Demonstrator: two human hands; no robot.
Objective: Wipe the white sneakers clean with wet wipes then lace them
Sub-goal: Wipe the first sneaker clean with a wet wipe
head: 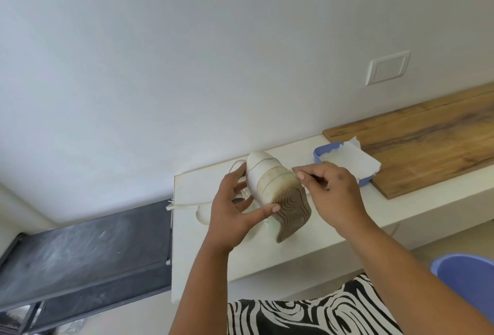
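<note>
I hold the white sneaker (270,187) sole-up above the table's (334,230) left end so its dirty sole faces me. My left hand (235,206) grips its side; my right hand (331,193) pinches a wet wipe (295,171) against the sole's edge. Long axis runs toe toward the wall, brown heel toward me.

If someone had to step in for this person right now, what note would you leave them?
Left hand: grip on the sneaker, held sole-up above the counter.
Right hand: pinching something thin and white at the sole's edge, probably a wipe; too small to tell.
Box of wipes: on the counter behind the hands. A loose lace lies at the counter's left edge.
Done: front of sole looks white.
Left: heel of sole is brown; then lacing. A second sneaker is not clearly visible.
</note>
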